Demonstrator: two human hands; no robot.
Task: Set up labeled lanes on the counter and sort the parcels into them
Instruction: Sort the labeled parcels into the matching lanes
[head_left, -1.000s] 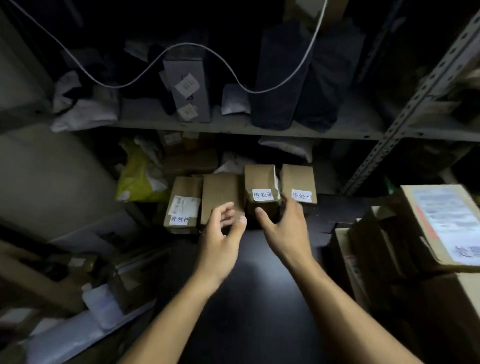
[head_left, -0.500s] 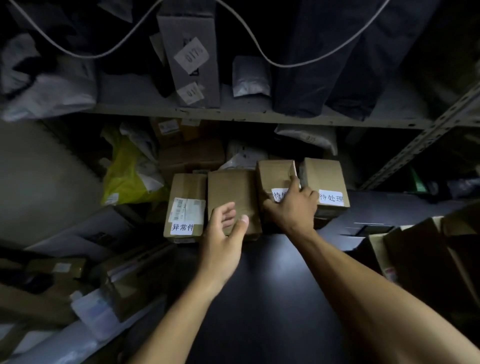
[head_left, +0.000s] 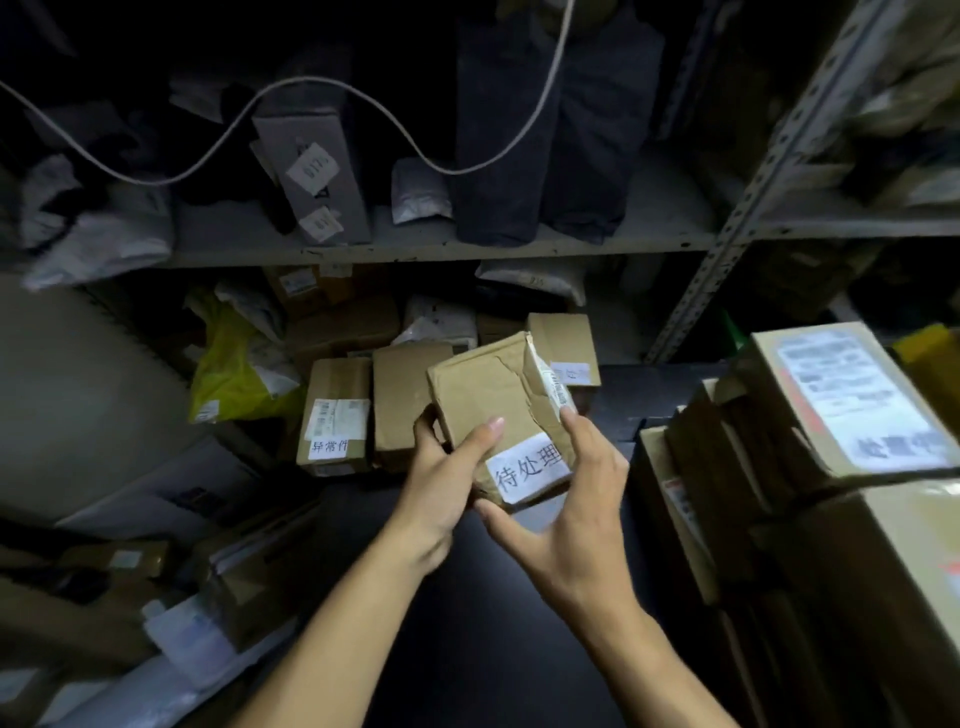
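Two hands hold one item above the dark counter (head_left: 467, 623): a dented brown parcel (head_left: 493, 395), tilted, its top creased and torn along the right edge. The left hand (head_left: 441, 488) grips its near-left corner, thumb laid across the top; the right hand (head_left: 571, 509) clasps the near-right corner, fingers curled up the side, thumb beneath the front edge. A white label (head_left: 527, 470) with handwritten characters sits on the near end of the held parcel.

Three boxes lie in a row at the counter's back — a labelled box (head_left: 335, 415) at the left with a white slip, a plain box (head_left: 402, 400) just beside it, and a far box (head_left: 563, 345) partly hidden behind the raised parcel.

One yellow bag (head_left: 228, 369) lies left of the row. Large cartons (head_left: 841, 405) stand stacked at the right. A grey metal shelf (head_left: 441, 249) runs above, with a pale cable (head_left: 332, 91) looping across it.
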